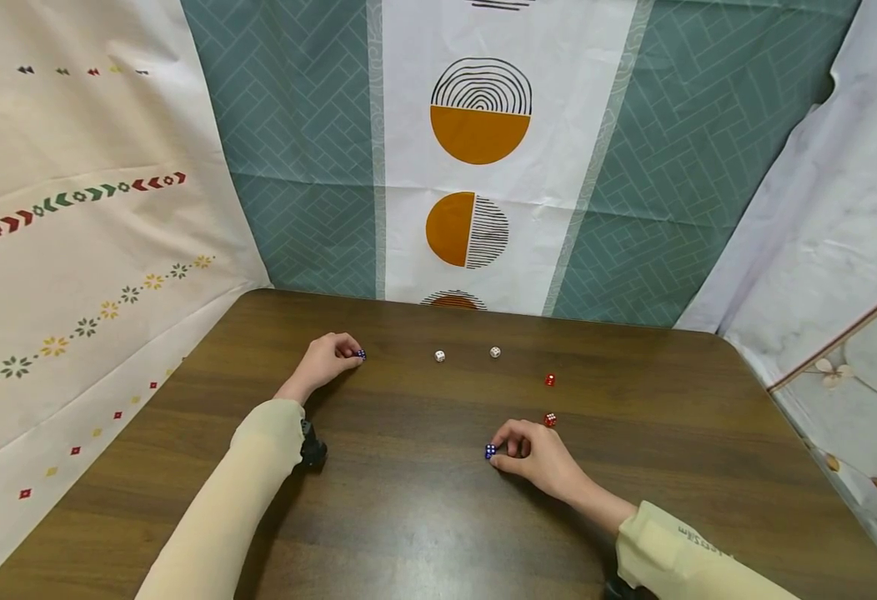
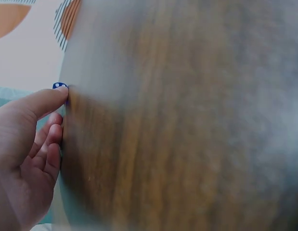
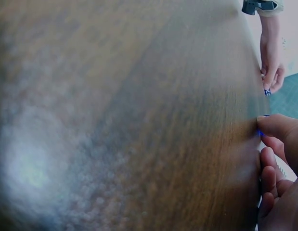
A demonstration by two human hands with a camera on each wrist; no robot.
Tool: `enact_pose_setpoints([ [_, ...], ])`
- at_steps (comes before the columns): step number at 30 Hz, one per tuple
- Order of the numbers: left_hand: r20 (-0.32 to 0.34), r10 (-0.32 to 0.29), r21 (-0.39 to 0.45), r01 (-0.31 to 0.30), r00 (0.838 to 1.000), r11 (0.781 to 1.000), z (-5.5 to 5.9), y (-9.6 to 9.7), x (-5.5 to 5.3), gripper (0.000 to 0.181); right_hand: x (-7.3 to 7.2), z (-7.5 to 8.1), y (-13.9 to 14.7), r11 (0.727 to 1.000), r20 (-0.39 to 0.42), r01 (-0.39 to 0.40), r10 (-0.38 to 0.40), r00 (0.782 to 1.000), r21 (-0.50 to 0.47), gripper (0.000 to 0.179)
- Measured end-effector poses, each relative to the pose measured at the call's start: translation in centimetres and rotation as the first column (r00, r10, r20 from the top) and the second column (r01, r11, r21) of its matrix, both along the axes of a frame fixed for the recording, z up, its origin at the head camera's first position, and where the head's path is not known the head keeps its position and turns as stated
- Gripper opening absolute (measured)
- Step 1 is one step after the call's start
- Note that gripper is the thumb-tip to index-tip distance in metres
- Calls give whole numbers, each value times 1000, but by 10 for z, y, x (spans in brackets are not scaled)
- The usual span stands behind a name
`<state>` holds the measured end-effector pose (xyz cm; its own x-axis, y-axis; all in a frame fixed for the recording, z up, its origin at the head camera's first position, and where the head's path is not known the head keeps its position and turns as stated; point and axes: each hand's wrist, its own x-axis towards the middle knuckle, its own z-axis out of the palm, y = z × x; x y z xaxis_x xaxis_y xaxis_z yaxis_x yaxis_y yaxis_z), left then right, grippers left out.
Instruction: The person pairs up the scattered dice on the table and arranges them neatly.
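My left hand (image 1: 326,360) is at the far left of the table, thumb and fingers pinching a blue die (image 1: 361,354). In the left wrist view that blue die (image 2: 60,85) shows white pips beyond the thumb tip. Nearer the front, right of the middle, my right hand (image 1: 542,457) pinches another blue die (image 1: 490,451) between thumb and index finger. Just behind the right hand's knuckles lies a red die (image 1: 550,419). A second red die (image 1: 550,380) sits farther back. Two white dice, one left (image 1: 440,356) and one right (image 1: 494,352), lie between the hands toward the rear.
The brown wooden table (image 1: 378,517) ends at a hanging teal and white cloth (image 1: 303,150) behind. Patterned cream cloth (image 1: 93,275) borders the left side, and a pale floral cloth (image 1: 844,275) the right. A dark wrist camera (image 1: 313,446) is strapped on the left wrist.
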<state>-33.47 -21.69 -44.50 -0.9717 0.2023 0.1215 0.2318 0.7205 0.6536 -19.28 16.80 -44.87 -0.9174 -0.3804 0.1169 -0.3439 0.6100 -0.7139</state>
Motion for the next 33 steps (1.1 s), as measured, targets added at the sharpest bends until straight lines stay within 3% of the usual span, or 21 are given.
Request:
enact_pose_setpoints([
  [12, 23, -107, -33, 108, 994, 994, -2, 19, 9, 13, 0, 0, -1, 1000, 0, 0, 0, 1000, 2, 14],
  [33, 33, -266, -47, 267, 964, 963, 1, 86, 53, 11, 0, -1, -1, 1000, -12, 9, -9, 1000, 4, 15],
])
